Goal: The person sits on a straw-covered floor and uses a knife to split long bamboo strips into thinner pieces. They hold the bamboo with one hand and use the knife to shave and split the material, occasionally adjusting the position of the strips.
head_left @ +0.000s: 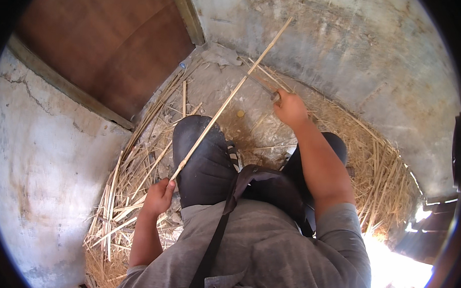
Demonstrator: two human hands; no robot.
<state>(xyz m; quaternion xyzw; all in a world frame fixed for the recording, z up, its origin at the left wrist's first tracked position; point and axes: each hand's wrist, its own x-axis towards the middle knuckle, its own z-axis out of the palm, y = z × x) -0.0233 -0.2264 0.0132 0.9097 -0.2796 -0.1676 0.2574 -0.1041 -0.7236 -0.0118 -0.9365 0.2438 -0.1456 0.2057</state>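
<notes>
A long, pale bamboo strip (217,114) slants from lower left to upper right across my left knee. My left hand (159,196) is closed round its lower end, just below a knot in the strip. Its far end reaches up in front of the wall. My right hand (291,110) is closed on the handle of a knife (261,84) with a narrow, dark blade. The blade points up and left, and its far part meets or crosses the strip; whether it cuts in cannot be told.
Split bamboo strips (118,191) lie heaped along the left. More strips and fine shavings (374,167) cover the floor on the right. Worn plaster walls (340,41) close in the far side and the left. A brown door panel (112,43) stands at the far left.
</notes>
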